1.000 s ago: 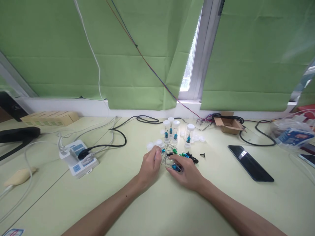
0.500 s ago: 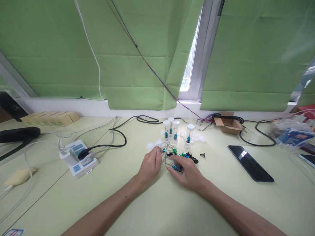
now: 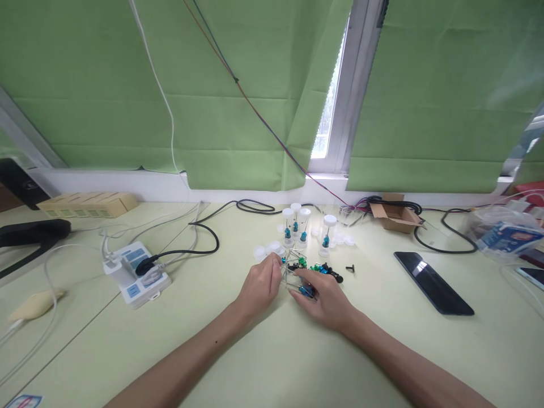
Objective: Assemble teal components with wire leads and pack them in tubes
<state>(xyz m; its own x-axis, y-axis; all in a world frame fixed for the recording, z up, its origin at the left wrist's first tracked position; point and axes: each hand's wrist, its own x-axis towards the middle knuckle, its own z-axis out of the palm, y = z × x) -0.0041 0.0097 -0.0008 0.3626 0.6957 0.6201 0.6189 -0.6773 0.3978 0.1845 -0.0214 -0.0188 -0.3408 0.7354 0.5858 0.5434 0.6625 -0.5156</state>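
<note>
My right hand point(image 3: 325, 300) curls round a clear vial lying on its side, with a blue-hubbed needle point(image 3: 306, 290) in it. My left hand point(image 3: 261, 283) is closed, thumb against fingers, beside the vial's mouth; a small blue piece point(image 3: 283, 260) shows at its fingertips, and what exactly it pinches is too small to tell. Thin metal needles point(image 3: 293, 253) lie crossed just beyond the fingers. Behind them is a pile of black, green and blue small parts point(image 3: 323, 269). Several upright clear vials point(image 3: 326, 238) with white caps stand farther back, each with a blue-hubbed needle inside.
Loose white caps point(image 3: 272, 248) lie around the vials. A small black part point(image 3: 350, 268) and a phone point(image 3: 433, 283) are to the right. At the back stands an open cardboard box point(image 3: 395, 218) near black cables. A power strip point(image 3: 136, 275) with plugs is on the left.
</note>
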